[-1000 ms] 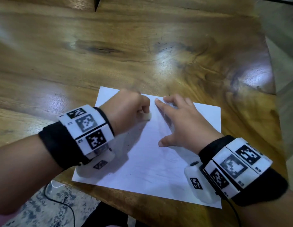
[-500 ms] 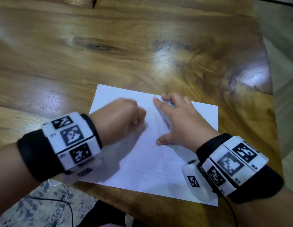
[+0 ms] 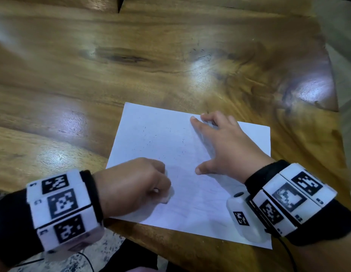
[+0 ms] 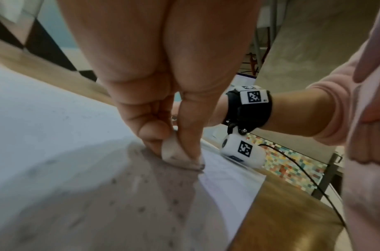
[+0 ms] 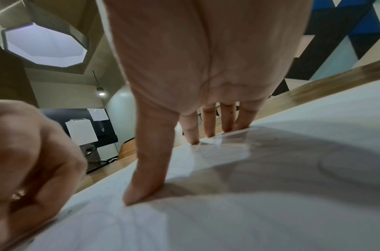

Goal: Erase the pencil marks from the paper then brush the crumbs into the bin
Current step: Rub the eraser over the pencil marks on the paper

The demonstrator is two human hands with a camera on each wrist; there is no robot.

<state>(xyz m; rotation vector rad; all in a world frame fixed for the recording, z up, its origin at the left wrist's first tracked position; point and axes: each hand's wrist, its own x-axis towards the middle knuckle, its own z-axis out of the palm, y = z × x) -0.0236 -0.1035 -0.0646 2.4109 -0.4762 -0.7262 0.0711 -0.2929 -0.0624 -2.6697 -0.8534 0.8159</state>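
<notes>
A white sheet of paper (image 3: pixel 170 138) lies on the wooden table (image 3: pixel 131 65) near its front edge. Small dark eraser crumbs (image 3: pixel 149 142) dot its upper left part. My left hand (image 3: pixel 135 185) pinches a white eraser (image 3: pixel 167 196) and presses it on the lower left of the sheet; in the left wrist view the eraser (image 4: pixel 174 151) sits between thumb and fingers against the paper (image 4: pixel 56 135). My right hand (image 3: pixel 225 146) lies spread flat on the sheet's right half, its fingertips (image 5: pixel 208 134) near the far edge and thumb pressing the paper (image 5: pixel 270 203). No bin is in view.
The table's front edge (image 3: pixel 190 244) runs just below the paper, with patterned floor (image 3: pixel 104 252) beneath at the left. The table's right edge (image 3: pixel 335 91) curves close to the right hand. A cable (image 4: pixel 309 180) trails from the right wrist camera.
My left hand has slid the eraser from the top middle of the sheet down toward its lower left. The right hand has stayed flat on the paper.
</notes>
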